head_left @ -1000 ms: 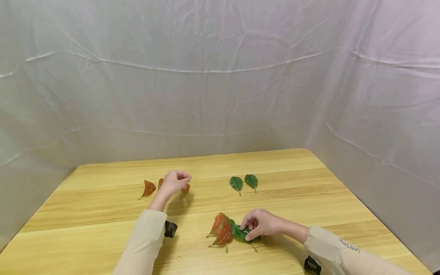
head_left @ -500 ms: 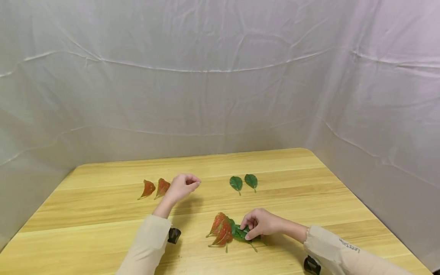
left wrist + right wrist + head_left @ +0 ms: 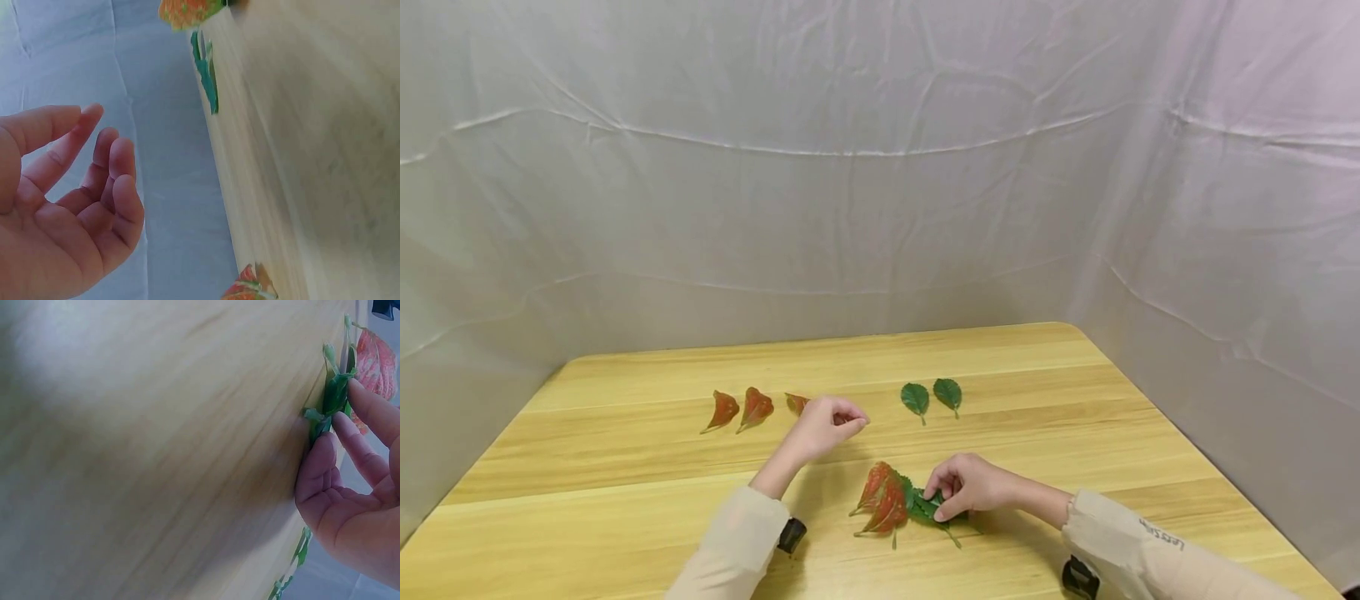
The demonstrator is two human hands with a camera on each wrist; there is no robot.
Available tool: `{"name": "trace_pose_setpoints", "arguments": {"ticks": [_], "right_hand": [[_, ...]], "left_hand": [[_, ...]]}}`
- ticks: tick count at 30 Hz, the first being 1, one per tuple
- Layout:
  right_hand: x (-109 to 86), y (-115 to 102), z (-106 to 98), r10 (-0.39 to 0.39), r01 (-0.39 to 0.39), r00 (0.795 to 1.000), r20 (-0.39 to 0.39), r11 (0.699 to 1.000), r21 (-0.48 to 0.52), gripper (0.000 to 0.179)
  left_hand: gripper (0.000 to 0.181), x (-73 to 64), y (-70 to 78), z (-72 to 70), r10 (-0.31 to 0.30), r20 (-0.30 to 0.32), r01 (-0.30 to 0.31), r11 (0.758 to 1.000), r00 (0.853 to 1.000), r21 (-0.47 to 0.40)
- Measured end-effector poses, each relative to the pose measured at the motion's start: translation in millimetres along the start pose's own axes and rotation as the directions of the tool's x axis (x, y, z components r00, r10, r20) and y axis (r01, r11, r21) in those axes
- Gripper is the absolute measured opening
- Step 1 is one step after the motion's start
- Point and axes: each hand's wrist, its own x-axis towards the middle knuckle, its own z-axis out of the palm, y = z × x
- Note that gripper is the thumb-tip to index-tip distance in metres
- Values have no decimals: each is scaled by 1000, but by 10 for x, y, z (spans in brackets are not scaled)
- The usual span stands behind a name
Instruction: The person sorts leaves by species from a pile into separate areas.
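- Left hand [image 3: 827, 428]: loosely curled, empty, near far-left row of orange-red, pointed leaves [image 3: 757, 407].
- Right hand [image 3: 972, 485]: fingers bent, gripping green, serrated leaves [image 3: 921, 508], near centre of yellow wood-grain worktop [image 3: 602, 467].

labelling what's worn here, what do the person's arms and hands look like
The left hand and right hand are ungloved. The left sleeve and right sleeve are pale beige, each with a small black piece beside its end. Dark lettering, hard to read, marks the right sleeve.

l grip [image 3: 69, 231] curls loosely, lvs [image 3: 205, 78] on tbl [image 3: 312, 125].
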Motion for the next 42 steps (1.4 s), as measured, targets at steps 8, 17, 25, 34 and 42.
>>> {"name": "trace_pose_setpoints", "arguments": {"ticks": [8, 17, 25, 34, 42], "right_hand": [[-1, 4, -8, -23, 22, 1000, 8, 1000, 15, 16], [1, -12, -13, -10, 10, 1000, 7, 1000, 2, 15], [9, -12, -11, 2, -2, 1000, 7, 1000, -9, 15], [9, -11, -12, 3, -3, 1000, 4, 1000, -12, 15], [10, -40, -8, -19, 19, 1000, 10, 1000, -19, 12]], "left_hand": [[11, -50, 27, 110, 82, 43, -81, 996, 996, -26], [17, -116, 77, 212, 162, 198, -177, 982, 967, 63], [22, -125, 64, 233, 146, 325, -174, 983, 934, 60], [23, -148, 82, 232, 81, 358, -157, 969, 930, 191], [22, -170, 78, 183, 11, 402, -90, 980, 916, 178]]}}
